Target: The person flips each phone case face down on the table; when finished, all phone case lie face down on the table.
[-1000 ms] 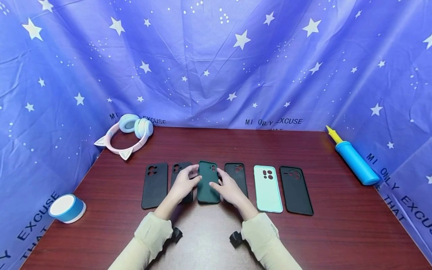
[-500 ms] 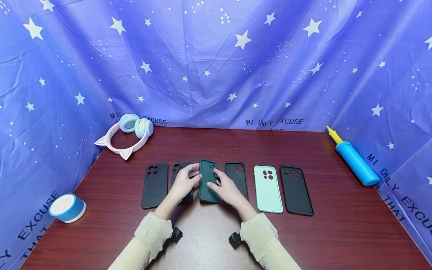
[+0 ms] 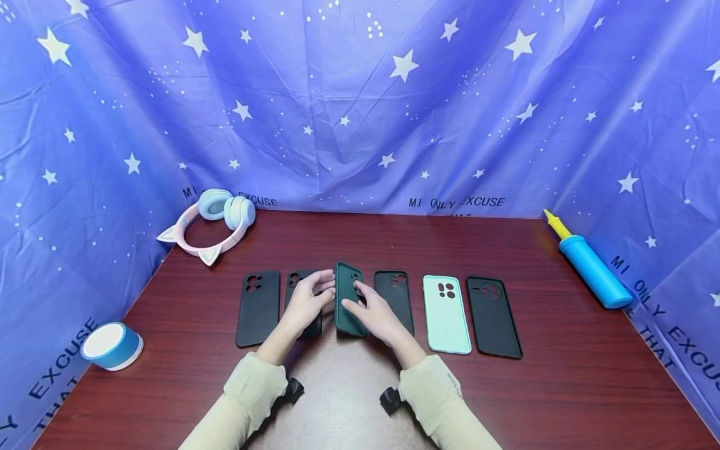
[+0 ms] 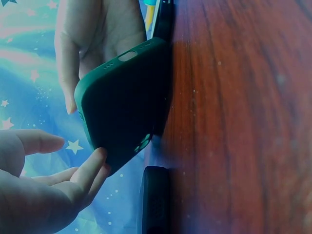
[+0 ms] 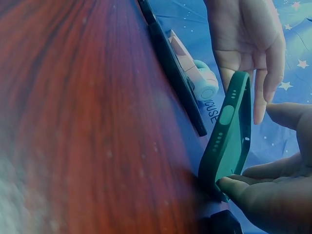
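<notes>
In the head view, a green phone case (image 3: 346, 286) stands tilted between the fingers of the left hand (image 3: 306, 303) and right hand (image 3: 379, 312). In the left wrist view, the loosely straight left fingers touch its raised edge. In the right wrist view, right fingers touch the lower edge; whether they grasp it cannot be told.

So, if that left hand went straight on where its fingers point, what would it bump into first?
Most likely the green phone case: in the head view, the left hand points towards its raised edge. A fingertip may even be touching it; depth is unclear.
</notes>
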`<act>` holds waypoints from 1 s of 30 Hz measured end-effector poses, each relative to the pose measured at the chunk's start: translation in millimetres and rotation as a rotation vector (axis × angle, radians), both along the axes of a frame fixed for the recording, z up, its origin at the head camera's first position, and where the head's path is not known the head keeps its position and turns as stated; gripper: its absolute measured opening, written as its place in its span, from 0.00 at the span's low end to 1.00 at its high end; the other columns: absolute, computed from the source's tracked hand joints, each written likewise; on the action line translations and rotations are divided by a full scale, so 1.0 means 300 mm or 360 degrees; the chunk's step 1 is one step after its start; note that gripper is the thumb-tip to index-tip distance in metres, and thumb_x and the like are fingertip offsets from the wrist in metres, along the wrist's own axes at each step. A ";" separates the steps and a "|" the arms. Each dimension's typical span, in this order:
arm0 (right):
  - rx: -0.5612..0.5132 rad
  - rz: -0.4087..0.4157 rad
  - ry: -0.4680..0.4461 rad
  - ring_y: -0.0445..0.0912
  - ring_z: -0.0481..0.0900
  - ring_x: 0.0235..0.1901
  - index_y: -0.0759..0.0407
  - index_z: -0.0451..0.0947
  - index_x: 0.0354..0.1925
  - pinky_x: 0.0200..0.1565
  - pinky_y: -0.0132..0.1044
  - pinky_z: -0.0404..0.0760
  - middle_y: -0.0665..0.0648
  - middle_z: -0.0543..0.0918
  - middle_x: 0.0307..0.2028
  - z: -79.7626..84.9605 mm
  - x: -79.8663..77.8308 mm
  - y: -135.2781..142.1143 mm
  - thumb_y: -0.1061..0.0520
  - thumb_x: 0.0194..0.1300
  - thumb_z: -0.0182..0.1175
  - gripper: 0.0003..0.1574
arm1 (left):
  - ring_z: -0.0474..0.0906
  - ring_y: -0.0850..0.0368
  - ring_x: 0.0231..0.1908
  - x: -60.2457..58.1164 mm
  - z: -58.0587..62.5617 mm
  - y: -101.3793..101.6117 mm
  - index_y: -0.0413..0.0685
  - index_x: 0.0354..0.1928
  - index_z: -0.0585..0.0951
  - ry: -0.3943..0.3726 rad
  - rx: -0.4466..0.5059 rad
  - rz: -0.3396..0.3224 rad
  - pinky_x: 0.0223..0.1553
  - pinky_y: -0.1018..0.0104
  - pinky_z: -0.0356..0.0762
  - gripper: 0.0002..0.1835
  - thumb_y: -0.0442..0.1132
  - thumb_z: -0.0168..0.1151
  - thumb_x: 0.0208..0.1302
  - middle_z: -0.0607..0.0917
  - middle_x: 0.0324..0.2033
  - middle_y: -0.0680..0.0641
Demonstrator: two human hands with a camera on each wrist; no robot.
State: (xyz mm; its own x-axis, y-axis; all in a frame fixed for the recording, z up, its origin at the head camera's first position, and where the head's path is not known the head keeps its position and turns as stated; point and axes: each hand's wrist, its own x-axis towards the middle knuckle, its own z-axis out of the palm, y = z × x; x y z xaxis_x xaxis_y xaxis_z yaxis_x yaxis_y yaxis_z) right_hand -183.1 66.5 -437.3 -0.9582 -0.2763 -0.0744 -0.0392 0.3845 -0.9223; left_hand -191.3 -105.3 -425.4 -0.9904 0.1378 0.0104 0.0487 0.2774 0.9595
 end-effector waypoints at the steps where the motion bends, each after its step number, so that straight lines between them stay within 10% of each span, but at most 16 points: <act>1: 0.0002 -0.0001 0.0001 0.57 0.65 0.69 0.69 0.55 0.72 0.67 0.48 0.69 0.70 0.65 0.69 0.001 0.000 0.000 0.50 0.70 0.55 0.41 | 0.74 0.41 0.62 0.000 0.000 0.001 0.34 0.65 0.69 0.0003 0.0011 -0.0003 0.60 0.52 0.76 0.25 0.31 0.56 0.67 0.75 0.62 0.33; 18: -0.0051 -0.0016 -0.0042 0.58 0.63 0.70 0.65 0.56 0.72 0.69 0.55 0.64 0.68 0.67 0.68 -0.008 -0.009 -0.001 0.46 0.72 0.53 0.40 | 0.75 0.40 0.60 0.002 0.007 -0.002 0.31 0.66 0.68 -0.0071 0.0237 -0.0099 0.53 0.66 0.81 0.23 0.27 0.49 0.70 0.75 0.61 0.32; 30: -0.0144 -0.0013 -0.0083 0.59 0.64 0.69 0.67 0.56 0.72 0.68 0.55 0.65 0.69 0.68 0.67 0.000 -0.008 -0.007 0.51 0.72 0.53 0.39 | 0.77 0.41 0.59 -0.004 -0.006 0.000 0.33 0.66 0.69 -0.0065 0.0103 -0.0144 0.54 0.65 0.80 0.24 0.28 0.53 0.68 0.78 0.58 0.32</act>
